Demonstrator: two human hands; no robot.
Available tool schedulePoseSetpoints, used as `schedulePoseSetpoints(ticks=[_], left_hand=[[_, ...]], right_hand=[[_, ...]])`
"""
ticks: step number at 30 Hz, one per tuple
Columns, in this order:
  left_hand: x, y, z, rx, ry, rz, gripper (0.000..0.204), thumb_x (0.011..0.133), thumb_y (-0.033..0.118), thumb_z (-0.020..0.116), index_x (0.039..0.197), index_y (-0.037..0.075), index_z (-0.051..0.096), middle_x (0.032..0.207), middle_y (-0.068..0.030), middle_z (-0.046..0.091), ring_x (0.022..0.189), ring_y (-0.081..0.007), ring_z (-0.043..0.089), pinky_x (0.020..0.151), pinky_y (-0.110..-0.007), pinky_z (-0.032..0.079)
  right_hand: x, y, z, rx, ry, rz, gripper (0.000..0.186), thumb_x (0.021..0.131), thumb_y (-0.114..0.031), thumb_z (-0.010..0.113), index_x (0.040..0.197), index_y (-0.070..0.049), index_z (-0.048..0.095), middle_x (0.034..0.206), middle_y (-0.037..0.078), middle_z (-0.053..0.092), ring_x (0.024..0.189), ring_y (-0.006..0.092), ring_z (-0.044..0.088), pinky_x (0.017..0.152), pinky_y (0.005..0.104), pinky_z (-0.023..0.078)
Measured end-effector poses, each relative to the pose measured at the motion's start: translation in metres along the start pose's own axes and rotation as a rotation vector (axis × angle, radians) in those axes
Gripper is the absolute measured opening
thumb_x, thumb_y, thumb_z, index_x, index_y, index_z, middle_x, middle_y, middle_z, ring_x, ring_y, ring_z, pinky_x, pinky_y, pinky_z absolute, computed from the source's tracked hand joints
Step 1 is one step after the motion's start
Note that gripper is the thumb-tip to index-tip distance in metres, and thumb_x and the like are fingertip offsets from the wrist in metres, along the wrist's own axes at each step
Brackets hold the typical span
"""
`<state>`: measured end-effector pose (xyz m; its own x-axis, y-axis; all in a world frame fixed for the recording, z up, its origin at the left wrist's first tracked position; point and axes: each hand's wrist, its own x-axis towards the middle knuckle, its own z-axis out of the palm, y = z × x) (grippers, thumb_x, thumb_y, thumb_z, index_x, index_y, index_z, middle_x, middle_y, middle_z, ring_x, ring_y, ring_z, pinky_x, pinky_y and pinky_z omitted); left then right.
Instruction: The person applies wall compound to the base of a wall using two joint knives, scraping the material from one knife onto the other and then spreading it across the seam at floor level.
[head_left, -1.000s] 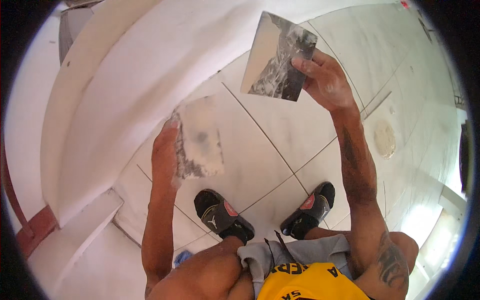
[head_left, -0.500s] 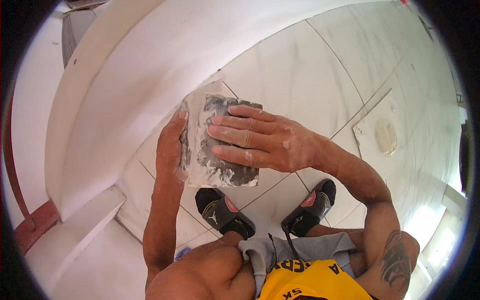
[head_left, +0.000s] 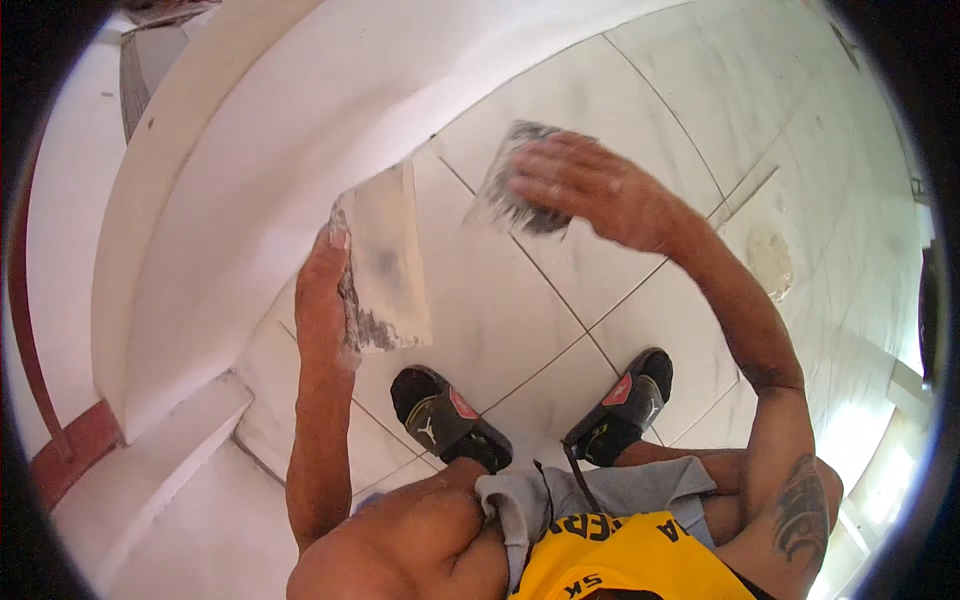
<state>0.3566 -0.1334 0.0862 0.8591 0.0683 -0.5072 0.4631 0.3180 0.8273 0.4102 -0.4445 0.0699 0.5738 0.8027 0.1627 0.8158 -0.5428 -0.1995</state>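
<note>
My left hand (head_left: 325,290) grips the left edge of a pale rectangular plate (head_left: 390,265), its thumb on the upper face. White paste coats the plate, with dark patches along its left and lower edges. To the right and farther off, my right hand (head_left: 595,190) holds a dark flat rectangular sheet (head_left: 540,215) smeared with white paste. Its fingers lie across the sheet's face and the thumb is hidden behind. Hand and sheet are slightly blurred by motion. A gap of floor separates the two pieces.
Marbled white floor tiles (head_left: 540,340) stretch below, bounded on the left by a curved white wall (head_left: 270,170). On the right, a loose pale tile holds a cream paste blob (head_left: 770,262). My sandalled feet (head_left: 450,415) stand close below. A white ledge (head_left: 170,440) sits at lower left.
The dark sheet has come off the pale plate. My right hand has carried it away to the right and farther off; my left hand, still holding the plate, has shifted slightly left.
</note>
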Motion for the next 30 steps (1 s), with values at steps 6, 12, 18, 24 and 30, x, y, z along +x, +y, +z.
schedulePoseSetpoints(ticks=[6, 12, 18, 24, 30], left_hand=[[0.005, 0.004, -0.006, 0.179, -0.019, 0.158, 0.036, 0.097, 0.019, 0.049, 0.127, -0.001, 0.050, 0.111, -0.0078, 0.062, 0.096, -0.0120, 0.059, 0.085, -0.026, 0.048], [0.000, 0.016, 0.002, 0.368, -0.044, 0.227, 0.034, 0.098, 0.018, 0.048, 0.124, -0.003, 0.052, 0.107, -0.0055, 0.062, 0.092, -0.0095, 0.057, 0.083, -0.025, 0.046], [0.002, 0.016, 0.004, 0.437, -0.124, 0.226, 0.032, 0.097, 0.017, 0.047, 0.121, -0.003, 0.053, 0.100, -0.0041, 0.062, 0.088, -0.0077, 0.054, 0.081, -0.023, 0.044], [0.012, 0.008, -0.001, 0.552, -0.103, 0.251, 0.030, 0.096, 0.016, 0.047, 0.119, -0.002, 0.055, 0.098, -0.0035, 0.062, 0.086, -0.0071, 0.054, 0.079, -0.023, 0.044], [0.027, -0.007, -0.014, 0.330, -0.085, 0.029, 0.036, 0.095, 0.018, 0.049, 0.124, -0.003, 0.053, 0.101, -0.0054, 0.063, 0.089, -0.0106, 0.056, 0.082, -0.026, 0.045]], right_hand=[[0.005, -0.013, -0.036, 0.119, 0.113, 0.082, 0.068, 0.072, 0.015, 0.055, 0.132, -0.017, 0.049, 0.136, 0.003, 0.051, 0.125, 0.0248, 0.049, 0.109, 0.0412, 0.039], [0.029, -0.029, -0.039, 0.084, 0.114, 0.022, 0.067, 0.071, 0.017, 0.056, 0.129, -0.015, 0.051, 0.131, 0.004, 0.054, 0.122, 0.0241, 0.052, 0.107, 0.0407, 0.042], [0.047, -0.046, -0.028, 0.031, 0.085, 0.142, 0.045, 0.073, 0.008, 0.059, 0.116, -0.003, 0.056, 0.116, 0.013, 0.061, 0.112, 0.0294, 0.057, 0.098, 0.0407, 0.045], [0.051, -0.057, -0.011, -0.011, -0.032, 0.167, 0.036, 0.076, 0.005, 0.059, 0.111, -0.001, 0.058, 0.107, 0.014, 0.065, 0.103, 0.0274, 0.061, 0.091, 0.0396, 0.049], [0.052, -0.070, -0.017, 0.110, -0.247, 0.111, 0.037, 0.076, 0.006, 0.058, 0.112, -0.002, 0.058, 0.108, 0.011, 0.063, 0.104, 0.0260, 0.060, 0.091, 0.0394, 0.047]])
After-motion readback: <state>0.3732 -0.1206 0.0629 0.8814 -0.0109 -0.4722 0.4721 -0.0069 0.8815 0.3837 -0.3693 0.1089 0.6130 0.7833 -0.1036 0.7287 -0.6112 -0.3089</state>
